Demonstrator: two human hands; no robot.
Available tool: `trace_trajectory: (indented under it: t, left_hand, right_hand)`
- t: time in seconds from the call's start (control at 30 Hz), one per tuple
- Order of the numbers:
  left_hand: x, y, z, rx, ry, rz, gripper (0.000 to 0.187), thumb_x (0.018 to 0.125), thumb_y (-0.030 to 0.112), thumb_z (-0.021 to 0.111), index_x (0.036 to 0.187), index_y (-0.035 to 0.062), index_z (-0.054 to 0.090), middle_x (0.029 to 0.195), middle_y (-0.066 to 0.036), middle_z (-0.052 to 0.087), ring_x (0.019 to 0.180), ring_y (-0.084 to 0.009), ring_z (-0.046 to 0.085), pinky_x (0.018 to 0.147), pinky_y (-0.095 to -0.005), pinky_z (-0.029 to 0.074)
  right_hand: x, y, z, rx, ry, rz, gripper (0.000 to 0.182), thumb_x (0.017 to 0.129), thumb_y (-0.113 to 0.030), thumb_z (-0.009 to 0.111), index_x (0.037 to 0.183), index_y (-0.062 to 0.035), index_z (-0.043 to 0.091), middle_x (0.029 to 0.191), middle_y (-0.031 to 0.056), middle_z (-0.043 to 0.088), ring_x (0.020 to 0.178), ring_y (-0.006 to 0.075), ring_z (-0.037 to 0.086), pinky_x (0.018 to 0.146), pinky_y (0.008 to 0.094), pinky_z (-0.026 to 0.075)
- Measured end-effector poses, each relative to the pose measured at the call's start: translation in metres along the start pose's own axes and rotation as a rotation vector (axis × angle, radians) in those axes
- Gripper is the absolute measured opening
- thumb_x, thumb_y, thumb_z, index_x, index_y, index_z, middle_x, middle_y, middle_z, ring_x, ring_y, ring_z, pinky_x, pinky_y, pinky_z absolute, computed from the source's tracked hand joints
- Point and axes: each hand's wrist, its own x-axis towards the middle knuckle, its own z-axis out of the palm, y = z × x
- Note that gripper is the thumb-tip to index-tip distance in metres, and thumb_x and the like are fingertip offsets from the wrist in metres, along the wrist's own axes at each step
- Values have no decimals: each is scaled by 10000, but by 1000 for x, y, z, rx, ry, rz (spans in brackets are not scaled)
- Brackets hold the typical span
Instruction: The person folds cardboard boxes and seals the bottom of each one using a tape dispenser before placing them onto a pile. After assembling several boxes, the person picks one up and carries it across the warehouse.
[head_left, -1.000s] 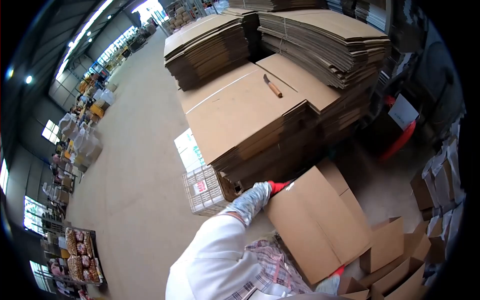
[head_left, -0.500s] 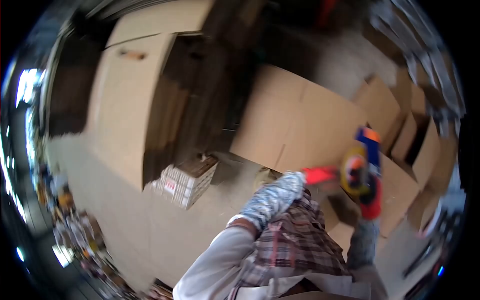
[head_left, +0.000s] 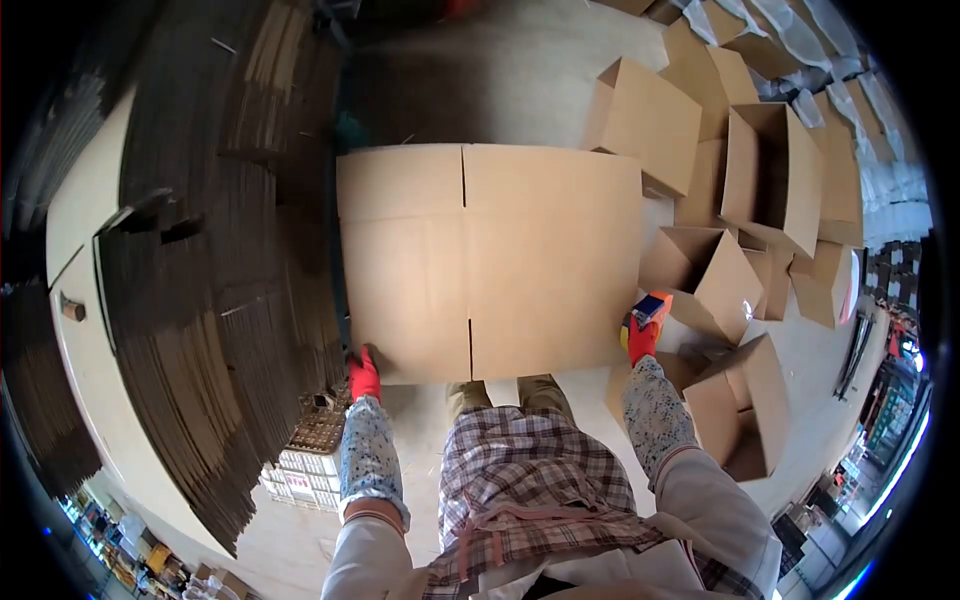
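Note:
A flattened cardboard box (head_left: 560, 260) with slits at its near and far edges lies flat in front of me, in the middle of the head view. My left hand (head_left: 365, 378), in a red glove, grips its near left corner. In my right hand (head_left: 643, 342), also red-gloved, is a tape dispenser (head_left: 652, 308) with blue and orange parts. It sits against the box's near right edge, and most of its tape roll is hidden.
Tall stacks of flat cardboard (head_left: 190, 370) stand at my left. A white plastic crate (head_left: 305, 478) sits beside them on the floor. Several open cardboard boxes (head_left: 705, 280) crowd the right side, with wrapped bundles (head_left: 890, 190) beyond.
My view has swung round and steadied. The flattened box is now square in front of me. My left hand has moved away from the right hand to the box's left corner.

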Motion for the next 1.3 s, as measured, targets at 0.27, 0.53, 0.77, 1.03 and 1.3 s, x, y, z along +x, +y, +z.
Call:
trace_trajectory:
  t: [0.27, 0.53, 0.77, 1.03, 1.3]
  left_hand:
    - [-148, 102, -235, -407, -45, 327, 553, 950, 370, 499, 1352, -7, 445, 1315, -159, 531, 1219, -255, 491, 1036, -326, 339]
    - [-159, 255, -322, -1149, 245, 475, 747, 821, 152, 704, 1427, 98, 271, 1352, -118, 404, 1227, -234, 408, 1045, -343, 326]
    - [-105, 307, -277, -1095, 116, 813, 664, 859, 191, 649, 1422, 68, 319, 1442, -101, 346, 1339, -209, 303, 1092, -325, 254]
    - [-123, 245, -292, -1170, 17, 851, 675, 833, 13, 602, 1431, 54, 293, 1445, -117, 362, 1352, -226, 307, 1093, -330, 270]
    - [-192, 247, -347, -1180, 121, 949, 701, 794, 4, 517, 1443, 37, 254, 1456, -152, 329, 1356, -269, 304, 1108, -357, 239]
  right_hand:
    - [94, 52, -138, -58, -347, -191, 544, 883, -544, 504, 1049, -46, 644, 759, 160, 659, 660, 261, 654, 589, 384, 509]
    - [-53, -262, -364, -120, -455, -466, 539, 848, -466, 608, 1119, -1, 593, 951, 94, 650, 873, 160, 610, 773, 320, 464]
    - [-174, -366, -342, -776, -860, -1135, 814, 681, -663, 646, 1150, -3, 573, 973, 164, 664, 930, 327, 622, 849, 397, 471]
    - [-155, -332, -315, -483, -956, -493, 679, 666, -558, 733, 1033, -9, 570, 999, 139, 621, 969, 306, 572, 840, 388, 434]
    - [-181, -301, -310, -149, 129, -1325, 739, 704, -387, 757, 1249, 16, 464, 974, 182, 558, 951, 369, 523, 848, 460, 399]
